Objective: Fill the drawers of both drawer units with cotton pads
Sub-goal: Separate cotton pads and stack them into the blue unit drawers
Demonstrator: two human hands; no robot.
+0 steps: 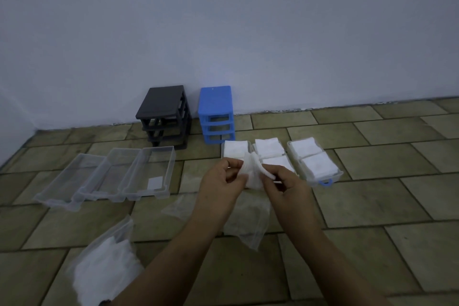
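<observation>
Cotton pads [252, 173] pinched between left hand [223, 181] and right hand [285, 182].

Tiled greenish-brown floor [372, 196] carries everything. Centre, against the wall: dark grey plastic drawer frame [165, 117], blue plastic drawer frame [216, 115] just right of it. Left: three clear plastic drawers [109, 176], side by side. Right of centre: three clear drawers holding white cotton pads [280, 159]. Lower frame: clear plastic bags [104, 266], one holding pads.

Black drawer unit [165, 117], blue drawer unit [216, 115], white cotton pads [269, 148], clear drawers [151, 172], olive-tan tiled floor [372, 196]
</observation>
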